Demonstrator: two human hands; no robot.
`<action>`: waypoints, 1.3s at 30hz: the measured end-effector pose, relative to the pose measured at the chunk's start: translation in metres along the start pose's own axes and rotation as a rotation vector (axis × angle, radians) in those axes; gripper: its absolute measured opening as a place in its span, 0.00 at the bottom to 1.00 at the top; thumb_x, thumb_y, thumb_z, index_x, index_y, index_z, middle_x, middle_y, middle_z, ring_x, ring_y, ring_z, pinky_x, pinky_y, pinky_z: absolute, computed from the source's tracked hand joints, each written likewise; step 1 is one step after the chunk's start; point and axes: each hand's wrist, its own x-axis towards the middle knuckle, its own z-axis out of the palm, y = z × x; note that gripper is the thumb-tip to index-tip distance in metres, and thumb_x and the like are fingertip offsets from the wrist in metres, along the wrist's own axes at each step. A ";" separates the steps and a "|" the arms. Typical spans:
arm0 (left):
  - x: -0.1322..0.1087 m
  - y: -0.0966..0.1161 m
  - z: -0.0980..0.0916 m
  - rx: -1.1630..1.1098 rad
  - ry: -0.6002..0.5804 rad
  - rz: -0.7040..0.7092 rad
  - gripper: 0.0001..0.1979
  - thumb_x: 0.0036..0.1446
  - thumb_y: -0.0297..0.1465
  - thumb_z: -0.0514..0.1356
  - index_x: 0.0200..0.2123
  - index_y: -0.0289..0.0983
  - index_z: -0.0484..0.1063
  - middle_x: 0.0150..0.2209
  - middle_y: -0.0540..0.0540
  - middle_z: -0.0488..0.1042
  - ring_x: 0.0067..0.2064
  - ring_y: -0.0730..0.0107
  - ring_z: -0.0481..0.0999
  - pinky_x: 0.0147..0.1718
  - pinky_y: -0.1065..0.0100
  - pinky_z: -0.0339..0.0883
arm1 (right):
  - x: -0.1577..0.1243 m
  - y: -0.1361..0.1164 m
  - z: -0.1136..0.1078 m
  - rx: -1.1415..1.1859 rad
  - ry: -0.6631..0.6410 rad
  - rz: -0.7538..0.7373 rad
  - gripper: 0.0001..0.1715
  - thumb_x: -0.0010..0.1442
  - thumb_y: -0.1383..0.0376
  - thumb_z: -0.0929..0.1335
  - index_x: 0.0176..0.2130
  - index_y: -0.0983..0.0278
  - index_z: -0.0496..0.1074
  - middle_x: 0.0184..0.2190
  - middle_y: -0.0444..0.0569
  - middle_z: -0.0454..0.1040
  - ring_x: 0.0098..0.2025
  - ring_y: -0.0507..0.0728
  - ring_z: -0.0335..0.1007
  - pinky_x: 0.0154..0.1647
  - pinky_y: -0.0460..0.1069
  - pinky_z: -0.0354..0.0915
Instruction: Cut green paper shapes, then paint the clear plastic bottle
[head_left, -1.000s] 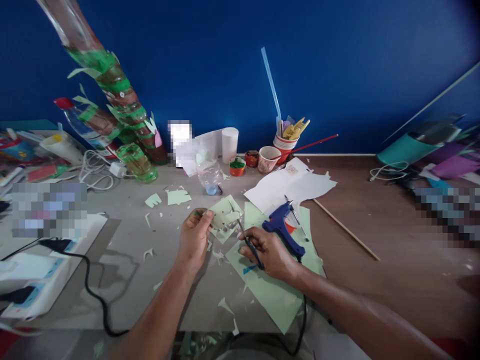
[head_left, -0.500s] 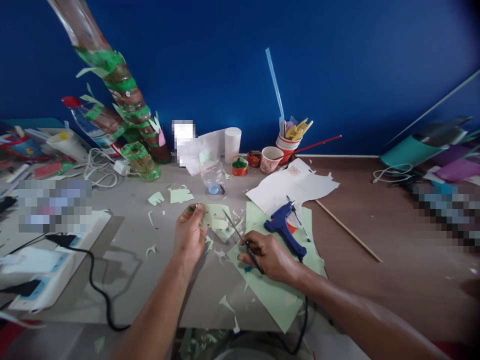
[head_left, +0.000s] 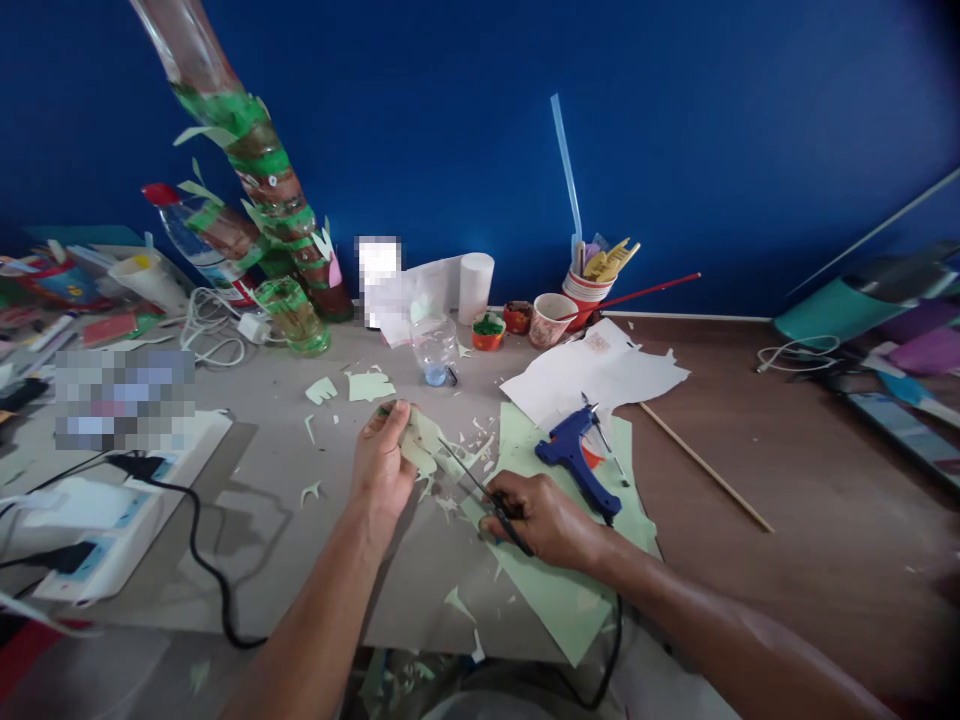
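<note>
Green paper — now angled downward, near scissors.

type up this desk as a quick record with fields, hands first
left hand: holds a green paper piece
right hand: holds scissors, blades pointing toward that piece; contact unclear
beside right hand: blue glue gun, lying on a green sheet
behind glue gun: white sheet
right: thin stick
desk: scattered paper scraps
far left: power strip, plugs in
back: painted bottles, paper cup
</note>
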 end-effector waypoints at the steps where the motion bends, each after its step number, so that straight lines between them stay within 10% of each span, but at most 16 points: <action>1: 0.000 0.000 0.000 0.000 0.001 0.001 0.18 0.35 0.34 0.74 0.27 0.36 0.69 0.24 0.54 0.74 0.23 0.79 0.71 0.24 0.75 0.65 | 0.000 0.000 0.000 0.008 -0.004 0.004 0.10 0.54 0.59 0.69 0.32 0.63 0.69 0.18 0.38 0.59 0.22 0.49 0.51 0.21 0.43 0.48; 39: -0.007 0.001 0.007 0.198 0.023 0.117 0.18 0.36 0.36 0.73 0.25 0.37 0.67 0.21 0.55 0.70 0.22 0.79 0.68 0.20 0.76 0.58 | -0.002 -0.009 -0.009 0.174 -0.072 0.045 0.11 0.51 0.61 0.71 0.32 0.64 0.68 0.18 0.37 0.55 0.22 0.48 0.48 0.20 0.43 0.46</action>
